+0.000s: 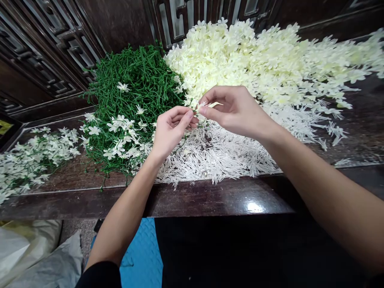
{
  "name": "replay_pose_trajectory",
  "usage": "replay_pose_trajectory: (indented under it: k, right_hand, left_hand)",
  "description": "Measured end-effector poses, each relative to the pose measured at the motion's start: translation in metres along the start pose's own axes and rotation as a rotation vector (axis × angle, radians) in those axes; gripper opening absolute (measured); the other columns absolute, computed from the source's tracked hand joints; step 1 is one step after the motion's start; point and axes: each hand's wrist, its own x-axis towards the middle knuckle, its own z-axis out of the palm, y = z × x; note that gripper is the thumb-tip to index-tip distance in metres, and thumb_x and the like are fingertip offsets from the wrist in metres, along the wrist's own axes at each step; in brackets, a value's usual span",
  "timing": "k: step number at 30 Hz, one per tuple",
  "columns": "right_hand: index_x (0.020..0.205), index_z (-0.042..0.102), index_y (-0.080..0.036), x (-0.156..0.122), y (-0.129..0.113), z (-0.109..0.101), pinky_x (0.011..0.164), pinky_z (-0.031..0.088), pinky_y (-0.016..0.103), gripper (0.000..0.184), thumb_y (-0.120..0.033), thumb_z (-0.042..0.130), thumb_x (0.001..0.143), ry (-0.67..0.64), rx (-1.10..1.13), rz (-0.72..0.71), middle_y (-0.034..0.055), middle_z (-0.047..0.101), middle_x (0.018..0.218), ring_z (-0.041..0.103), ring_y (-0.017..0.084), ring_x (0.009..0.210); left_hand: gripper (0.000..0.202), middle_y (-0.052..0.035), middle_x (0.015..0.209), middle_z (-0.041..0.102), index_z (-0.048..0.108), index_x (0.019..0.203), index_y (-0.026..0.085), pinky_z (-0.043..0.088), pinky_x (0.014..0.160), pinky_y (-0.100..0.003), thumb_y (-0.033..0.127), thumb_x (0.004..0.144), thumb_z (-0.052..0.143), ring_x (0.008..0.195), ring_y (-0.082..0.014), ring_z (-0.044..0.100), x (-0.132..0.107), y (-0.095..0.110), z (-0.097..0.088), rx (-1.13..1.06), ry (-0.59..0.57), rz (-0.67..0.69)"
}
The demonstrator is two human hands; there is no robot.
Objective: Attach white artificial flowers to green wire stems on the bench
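My left hand [172, 128] is closed in a pinch on a thin green plastic stem, mostly hidden by the fingers. Just to its right, my right hand [234, 110] pinches a small cream artificial flower [216, 105] at the tip of that stem; the fingertips of both hands nearly meet. Behind and left of them lies a heap of green plastic stems [129, 76], with several white-flowered sprigs [120, 136] on its near side. Loose cream flower heads [240, 60] are piled behind my right hand. Beneath the hands spread white spiky stamen pieces [219, 156].
The dark wooden bench [210, 196] has a raised front edge, and a carved lattice back [66, 36] rises behind the piles. More flowered sprigs [42, 156] lie at far left. Below are pale sacks [39, 252] and a blue textured surface [142, 252].
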Motion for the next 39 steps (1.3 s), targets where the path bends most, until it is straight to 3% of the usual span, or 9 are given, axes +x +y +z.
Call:
replay_pose_trajectory:
  k: [9,16,26,32,39]
  right_hand:
    - [0.082,0.064,-0.022,-0.001,0.002,0.001,0.079,0.06,0.042,0.009,-0.024,0.071,0.085,-0.008,-0.04,-0.012,0.0047,0.069,0.085,0.064,0.019,0.076]
    - [0.078,0.062,-0.024,-0.002,0.004,0.003,0.079,0.06,0.042,0.01,-0.022,0.068,0.087,-0.033,-0.075,-0.061,0.0042,0.068,0.082,0.062,0.019,0.075]
    - [0.079,0.064,-0.023,-0.004,0.009,0.012,0.076,0.059,0.042,0.01,-0.018,0.067,0.087,0.074,-0.109,-0.141,0.0047,0.069,0.082,0.065,0.021,0.077]
    - [0.077,0.069,-0.023,-0.006,0.007,0.011,0.085,0.061,0.047,0.012,-0.022,0.066,0.089,0.014,-0.076,-0.083,0.0066,0.074,0.085,0.067,0.023,0.08]
    - [0.078,0.07,-0.024,-0.005,0.006,0.008,0.089,0.061,0.051,0.01,-0.022,0.067,0.088,0.006,-0.071,-0.051,0.0072,0.069,0.084,0.067,0.026,0.084]
  left_hand:
    - [0.007,-0.0012,0.071,0.073,0.069,0.087,0.016,0.063,0.071,-0.023,0.02,0.092,0.065,0.069,-0.0107,0.074,0.0,0.0,0.001,0.029,-0.031,0.037]
    - [0.012,0.0005,0.066,0.071,0.067,0.08,0.017,0.058,0.06,-0.018,0.013,0.09,0.064,0.059,-0.0072,0.067,-0.001,-0.001,0.0,0.044,-0.029,0.048]
    - [0.011,0.001,0.065,0.071,0.066,0.082,0.018,0.056,0.059,-0.019,0.017,0.093,0.064,0.057,-0.0073,0.066,-0.002,-0.006,0.003,0.028,-0.006,0.063]
    - [0.014,0.0006,0.065,0.071,0.066,0.08,0.018,0.055,0.058,-0.02,0.017,0.093,0.063,0.056,-0.0076,0.066,0.0,-0.01,0.002,0.032,0.03,0.029]
    - [0.013,0.0003,0.067,0.071,0.066,0.08,0.019,0.057,0.061,-0.021,0.023,0.092,0.066,0.06,-0.0086,0.067,-0.001,-0.005,0.002,0.108,0.01,0.028]
